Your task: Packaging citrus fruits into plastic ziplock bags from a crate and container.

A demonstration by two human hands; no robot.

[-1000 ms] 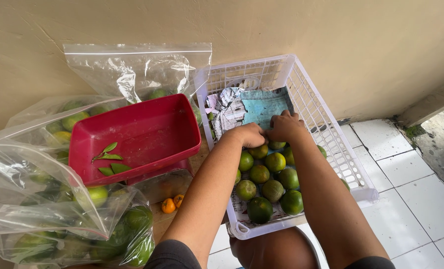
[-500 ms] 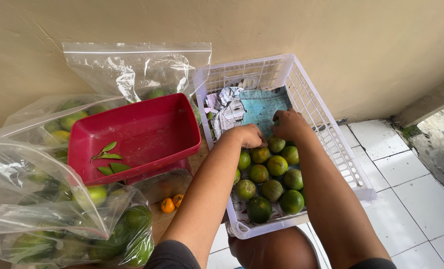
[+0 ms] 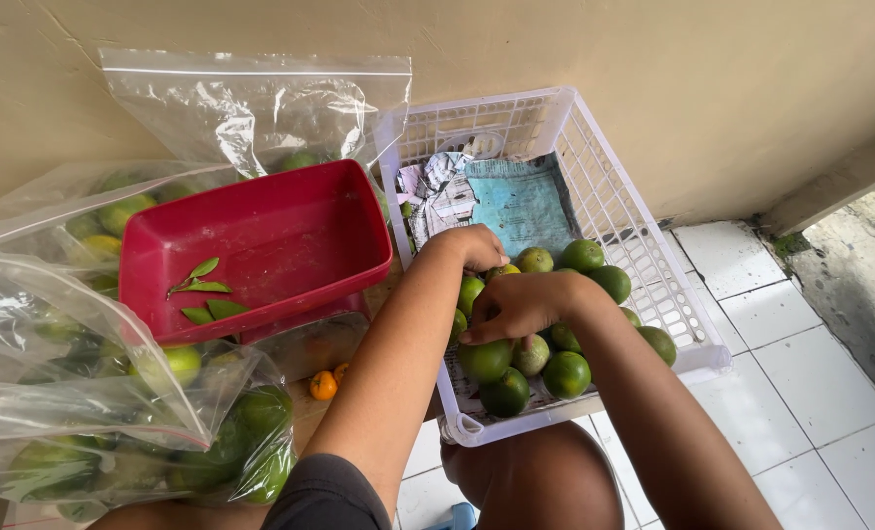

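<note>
Green citrus fruits sit piled in the near half of a white slotted plastic basket, on crumpled newspaper lining that shows bare at the far end. Right hand lies palm-down on the pile, fingers spread and curled over one large green fruit at the near-left; touching it from above, but a closed grasp isn't confirmed. Left hand is further in, by the basket's left wall, fingers curled down among the fruit; what it holds, if anything, is hidden by the hand itself, can't tell. Both forearms cross over the basket's near-left corner and block part of the pile. Just left of the basket: red rectangular tray, tilted, with a few green leaves in it. Below the tray, two small orange fruits on the surface. Clear zip bags full of green fruit crowd the left side; another mostly flat zip bag leans on the beige wall behind the tray. White floor tiles to the right. Person's knee under the basket's near edge.
</note>
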